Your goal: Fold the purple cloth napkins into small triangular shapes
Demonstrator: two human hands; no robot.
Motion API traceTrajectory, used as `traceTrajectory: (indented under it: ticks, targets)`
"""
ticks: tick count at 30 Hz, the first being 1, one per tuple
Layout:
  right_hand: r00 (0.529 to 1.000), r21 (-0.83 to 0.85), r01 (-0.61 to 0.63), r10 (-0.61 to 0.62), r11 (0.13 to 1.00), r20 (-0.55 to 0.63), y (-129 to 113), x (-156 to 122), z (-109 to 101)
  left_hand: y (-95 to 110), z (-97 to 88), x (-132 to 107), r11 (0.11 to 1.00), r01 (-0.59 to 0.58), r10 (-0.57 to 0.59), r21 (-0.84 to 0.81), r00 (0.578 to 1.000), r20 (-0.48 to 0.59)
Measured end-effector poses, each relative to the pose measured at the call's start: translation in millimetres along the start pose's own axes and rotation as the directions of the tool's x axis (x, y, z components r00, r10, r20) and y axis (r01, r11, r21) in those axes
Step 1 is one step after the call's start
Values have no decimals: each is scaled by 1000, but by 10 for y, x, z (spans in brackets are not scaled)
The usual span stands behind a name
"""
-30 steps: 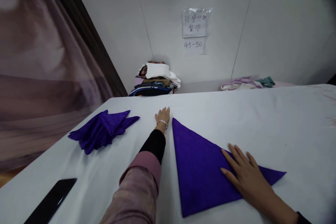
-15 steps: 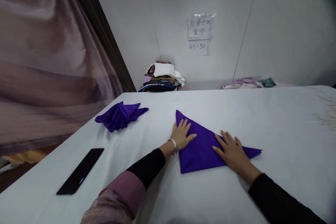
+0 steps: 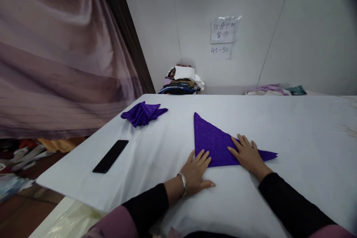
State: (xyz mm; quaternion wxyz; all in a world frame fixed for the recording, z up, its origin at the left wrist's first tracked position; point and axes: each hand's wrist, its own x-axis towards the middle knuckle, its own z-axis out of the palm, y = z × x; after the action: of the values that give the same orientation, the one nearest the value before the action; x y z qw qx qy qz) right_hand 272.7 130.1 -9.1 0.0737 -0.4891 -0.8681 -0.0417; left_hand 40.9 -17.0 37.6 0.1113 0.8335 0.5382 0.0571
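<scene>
The napkin point(image 3: 216, 141) is deep purple, and it lies flat on the white tabletop point(image 3: 292, 126), a little to the right of the middle, close to the person. It is folded to a triangle. One sharp corner points away towards the wall, one long thin corner points to the right, and the third corner is near the person, under the fingers. The surface looks smooth, with a fine woven texture and clean straight edges.

The left hand point(image 3: 198, 171) lies flat with the palm down and the fingers a little spread. Its fingertips rest on the near left corner of the napkin and the palm is on the tabletop. There is a silver bracelet point(image 3: 183, 184) on the wrist. The right hand point(image 3: 247, 154) is also flat and spread, and it presses on the near edge of the napkin, towards the thin right corner.

Further left, a purple bundle point(image 3: 143, 113) lies loosely gathered, well apart from the napkin. A black phone point(image 3: 111, 156) lies near the left edge of the tabletop.
</scene>
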Motion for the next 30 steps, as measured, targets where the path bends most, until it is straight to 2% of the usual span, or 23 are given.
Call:
traceTrajectory:
  ticks: [6, 9, 12, 14, 17, 20, 23, 27, 30]
  targets:
    - [1000, 24, -18, 17, 1000, 13, -25, 3, -28, 189, 85, -365, 998, -26, 28, -57, 999, 29]
    - [1000, 30, -11, 11, 999, 6, -41, -3, -67, 261, 103, -516, 986, -121, 128, -116, 990, 56]
    - [1000, 30, -3, 3, 1000, 13, -49, -8, -103, 284, 51, -530, 966, -218, 227, -142, 972, 55]
    - [1000, 29, 11, -11, 1000, 18, -49, -9, -120, 249, -12, -422, 975, -191, 194, -112, 981, 13]
    - [1000, 31, 10, -10, 999, 19, -48, -7, -134, 116, -98, -114, 997, -46, 41, -65, 996, -84]
    - [999, 42, -12, 11, 999, 33, -53, 4, -144, -59, -105, 237, 988, 144, -150, -52, 975, -166]
    - [997, 72, -50, 45, 996, 62, -63, 21, -152, -182, -20, 473, 957, 291, -286, 8, 945, -160]
    - [994, 123, -70, 59, 990, 91, -55, 37, -167, -227, 88, 547, 943, 319, -310, 90, 945, -106]
    - [990, 168, -93, 73, 981, 121, -36, 45, -217, -221, 105, 534, 937, 322, -309, 132, 945, -111]
